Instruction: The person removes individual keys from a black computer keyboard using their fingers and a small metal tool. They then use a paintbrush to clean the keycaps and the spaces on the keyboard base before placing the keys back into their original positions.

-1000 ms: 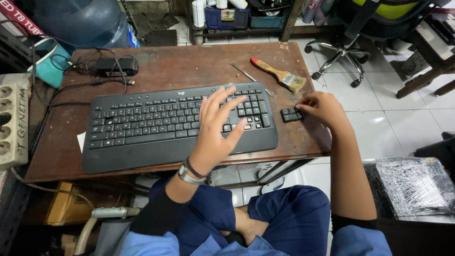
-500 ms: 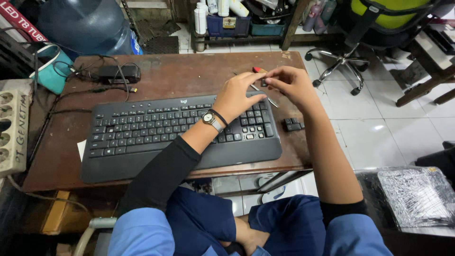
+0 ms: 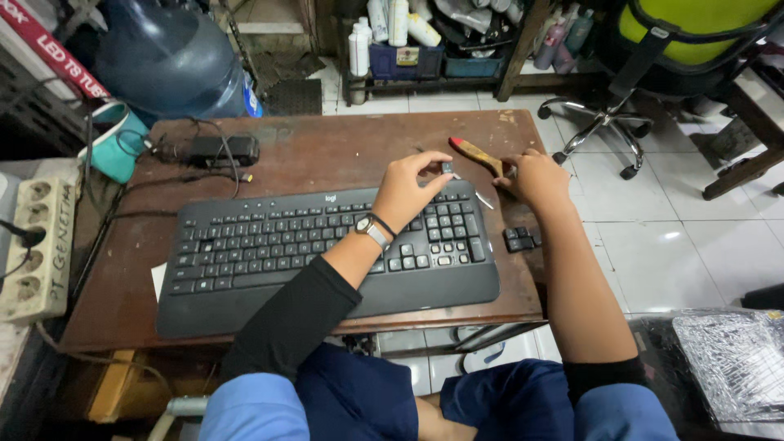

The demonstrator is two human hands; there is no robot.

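A black keyboard (image 3: 269,245) lies on a worn brown wooden table (image 3: 327,139). My left hand (image 3: 406,193) hovers over the keyboard's top right corner and pinches a small black keycap (image 3: 447,167) between thumb and fingers. My right hand (image 3: 536,180) rests on the table just right of the keyboard, closed around the bristle end of a paintbrush; its red wooden handle (image 3: 474,153) sticks out to the left. A few loose black keycaps (image 3: 520,239) lie on the table near my right wrist. A thin metal tool (image 3: 483,199) shows between the two hands.
A black power adapter (image 3: 222,149) with cables sits at the table's back left, beside a teal cup (image 3: 114,145). A power strip (image 3: 37,245) lies at far left. A blue water jug (image 3: 175,57), a shelf of bottles (image 3: 408,33) and an office chair (image 3: 621,90) stand behind.
My right hand left the loose keycaps, met my left hand above the keyboard, then moved right onto the paintbrush. My left hand now holds the keycap alone.
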